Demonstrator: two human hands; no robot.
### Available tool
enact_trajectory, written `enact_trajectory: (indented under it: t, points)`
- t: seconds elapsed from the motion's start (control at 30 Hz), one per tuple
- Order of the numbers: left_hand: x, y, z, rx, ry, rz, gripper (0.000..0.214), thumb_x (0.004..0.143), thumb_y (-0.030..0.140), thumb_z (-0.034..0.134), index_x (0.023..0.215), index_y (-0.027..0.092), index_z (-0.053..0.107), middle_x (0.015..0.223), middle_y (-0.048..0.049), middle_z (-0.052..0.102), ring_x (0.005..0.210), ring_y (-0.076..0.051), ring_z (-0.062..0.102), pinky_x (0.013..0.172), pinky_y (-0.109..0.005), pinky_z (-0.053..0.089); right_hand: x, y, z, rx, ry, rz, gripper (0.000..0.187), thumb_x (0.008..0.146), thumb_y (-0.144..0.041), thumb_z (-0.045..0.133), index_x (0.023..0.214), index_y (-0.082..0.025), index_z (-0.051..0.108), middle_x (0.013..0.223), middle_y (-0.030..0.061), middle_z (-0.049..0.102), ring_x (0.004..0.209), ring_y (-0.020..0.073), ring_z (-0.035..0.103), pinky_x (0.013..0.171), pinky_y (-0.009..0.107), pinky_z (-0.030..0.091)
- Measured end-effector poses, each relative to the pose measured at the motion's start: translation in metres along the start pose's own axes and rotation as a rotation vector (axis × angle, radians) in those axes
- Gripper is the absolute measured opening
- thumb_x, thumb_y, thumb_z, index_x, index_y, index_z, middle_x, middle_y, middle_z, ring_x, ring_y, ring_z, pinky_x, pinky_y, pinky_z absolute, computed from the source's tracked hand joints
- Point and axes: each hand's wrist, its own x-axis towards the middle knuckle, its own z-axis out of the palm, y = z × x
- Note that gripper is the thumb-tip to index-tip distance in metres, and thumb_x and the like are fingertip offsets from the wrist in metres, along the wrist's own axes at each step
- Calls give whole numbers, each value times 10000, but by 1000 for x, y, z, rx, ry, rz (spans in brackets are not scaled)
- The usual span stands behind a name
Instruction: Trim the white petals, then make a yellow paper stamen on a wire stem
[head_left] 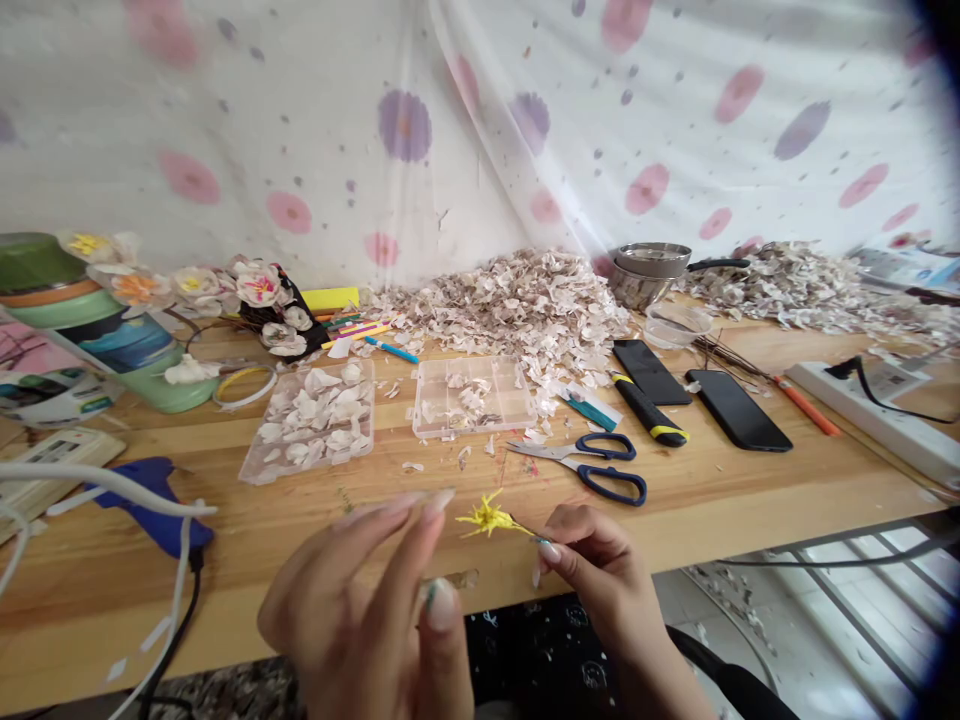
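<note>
Between thumb and fingertips, my right hand (596, 560) pinches the thin dark stem of a yellow artificial flower centre (487, 516). Its spiky strands point left over the front of the table. My left hand (367, 600) is raised just left of it, slightly blurred, fingers stretched out and thumb apart, touching nothing I can see. Beyond the hands lie scissors (581, 462) with dark blue handles, blades partly spread. A clear divided box (474, 398) holds a few pale petals, and a second box (369, 410) to its left is full of them.
A large heap of pale petals (525, 310) covers the back. To the right are a utility knife (649, 410), two phones (739, 410) and a power strip (885, 425). A blue glue gun (142, 500) with cords lies left, near finished flowers (199, 285).
</note>
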Motion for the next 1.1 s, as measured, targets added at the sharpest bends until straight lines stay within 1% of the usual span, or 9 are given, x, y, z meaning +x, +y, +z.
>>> enact_trajectory:
  t: [0.03,0.07,0.13,0.23,0.4,0.63,0.87,0.97,1.1]
  points:
    - [1,-2,-1,74,-46,105,470,892,194,523,1357,241,578,1253,-97,560,1154,-286,456,1033,-431,292,0,-1,-1,-41,5,-30,80,797,-216,772,742,-226,715,643,-18,671,586,95,616,557,170,491]
    - [2,-4,-1,123,-82,167,459,870,193,534,1324,202,606,1253,-118,572,1143,-298,469,1032,-438,285,0,-2,-1,-82,11,-58,87,807,-212,761,736,-226,712,644,-17,672,592,97,611,557,170,487]
    - [4,-7,1,174,-138,227,417,841,178,551,1245,134,646,1251,-156,592,1136,-310,494,1031,-441,282,0,-4,-2,-158,19,-101,112,819,-201,745,717,-221,703,641,-14,673,605,101,605,563,171,483]
    - [6,-9,7,191,-143,228,375,827,150,556,1183,87,656,1231,-188,613,1144,-318,514,1032,-453,286,1,-5,-1,-211,21,-137,132,823,-190,733,701,-218,692,636,-18,666,603,100,599,565,172,482]
    - [6,-8,11,220,-126,213,429,828,164,576,1242,57,615,1232,-216,611,1149,-319,522,1029,-461,292,1,-5,1,-218,30,-129,124,818,-178,728,709,-217,682,641,-26,668,587,94,603,546,163,480]
    - [1,-11,11,244,-127,204,423,808,133,610,1228,166,648,1324,-181,552,1164,-316,501,1011,-469,279,2,-6,1,-339,38,-198,131,838,-153,691,722,-209,667,636,-21,659,587,104,589,542,183,466]
    - [-2,-16,17,210,-158,201,432,852,146,577,1281,168,623,1350,-182,529,1199,-326,470,1016,-484,268,-3,-9,1,-555,79,-362,131,848,-95,653,778,-205,645,640,-19,619,573,117,556,536,218,436]
    - [-3,-19,21,89,-179,114,454,897,142,537,1342,220,580,1363,-148,518,1224,-298,462,1027,-470,285,-3,-10,2,-585,86,-418,146,853,-66,632,810,-206,645,662,-15,625,590,118,569,558,222,449]
    - [-6,-18,24,-102,-248,-42,484,956,168,461,1420,301,488,1382,-86,504,1298,-253,398,1063,-413,298,-1,-7,2,-561,96,-373,133,863,-98,638,789,-208,641,653,-14,632,588,119,577,547,215,453]
